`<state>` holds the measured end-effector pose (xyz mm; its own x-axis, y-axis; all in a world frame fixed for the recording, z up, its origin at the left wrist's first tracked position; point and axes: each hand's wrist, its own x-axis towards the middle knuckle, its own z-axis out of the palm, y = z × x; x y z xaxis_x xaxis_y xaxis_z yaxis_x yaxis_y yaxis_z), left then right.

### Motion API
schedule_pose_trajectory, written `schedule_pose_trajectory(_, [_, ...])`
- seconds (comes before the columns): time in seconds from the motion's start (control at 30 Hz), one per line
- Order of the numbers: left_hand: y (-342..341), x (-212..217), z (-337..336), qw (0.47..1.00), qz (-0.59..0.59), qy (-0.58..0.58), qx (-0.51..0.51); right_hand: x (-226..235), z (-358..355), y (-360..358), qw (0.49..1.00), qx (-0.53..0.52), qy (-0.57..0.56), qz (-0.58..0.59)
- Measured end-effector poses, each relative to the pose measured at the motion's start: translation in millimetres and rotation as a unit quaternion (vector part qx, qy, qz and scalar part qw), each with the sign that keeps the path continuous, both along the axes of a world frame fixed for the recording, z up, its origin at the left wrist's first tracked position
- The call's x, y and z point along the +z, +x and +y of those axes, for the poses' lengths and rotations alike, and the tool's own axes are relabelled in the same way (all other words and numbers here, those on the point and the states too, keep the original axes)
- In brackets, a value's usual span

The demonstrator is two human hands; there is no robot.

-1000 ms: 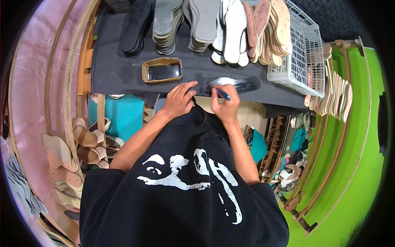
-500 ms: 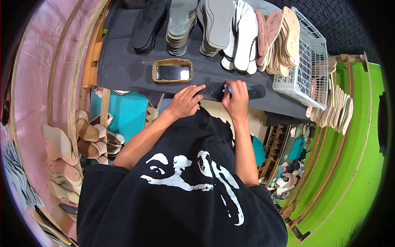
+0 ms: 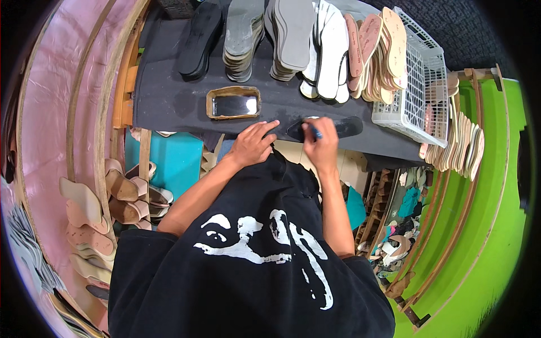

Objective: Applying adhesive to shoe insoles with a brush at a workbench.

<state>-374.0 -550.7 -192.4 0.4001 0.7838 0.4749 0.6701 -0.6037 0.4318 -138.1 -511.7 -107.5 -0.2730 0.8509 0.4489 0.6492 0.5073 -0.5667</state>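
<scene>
My right hand (image 3: 321, 147) is closed around a blue-handled brush (image 3: 316, 133). It is over the left half of a black shoe sole (image 3: 347, 126) that lies flat near the table's front edge. The brush's tip is hidden by my fingers. Part of the sole's surface looks glossy. To its left, my left hand (image 3: 253, 142) rests at the table edge, empty, with the fingers stretched out and the index finger pointing toward the sole. Beyond that hand stands a small brown-rimmed tray (image 3: 209, 105) with a shiny, reflecting inside.
Along the back of the dark table (image 3: 163, 107) stand stacks of black soles (image 3: 200, 42), grey soles (image 3: 290, 36), white soles (image 3: 332, 56) and tan insoles (image 3: 394, 50). A white plastic crate (image 3: 389, 122) sits at the right end. Racks with shoe parts (image 3: 121, 194) flank both sides.
My right hand has shifted slightly left and nearer along the sole, and the blue handle now leans the other way, toward the right. My left hand stays nearly in place. The view has shifted slightly.
</scene>
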Motion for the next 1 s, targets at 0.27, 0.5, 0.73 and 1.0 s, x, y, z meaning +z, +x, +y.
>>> schedule_pose_trajectory(0.27, [-1.6, 6.2, 0.5, 1.000, 0.003, -0.012, -0.011, 6.1, -12.8, -4.1, 0.993, 0.108, -0.050, 0.021])
schedule_pose_trajectory(0.5, [0.8, 3.3, 0.8, 1.000, 0.006, 0.003, 0.003, 11.2, -1.5, -3.5, 0.994, -0.035, -0.017, -0.100])
schedule_pose_trajectory(0.73, [0.4, 5.5, 1.1, 1.000, -0.002, -0.007, 0.000, 3.4, -13.5, -15.2, 0.990, -0.024, -0.119, 0.070])
schedule_pose_trajectory(1.0, [2.2, 5.9, 1.7, 1.000, -0.014, -0.002, -0.005, -19.9, 26.3, 100.1, 0.922, -0.337, -0.099, 0.161])
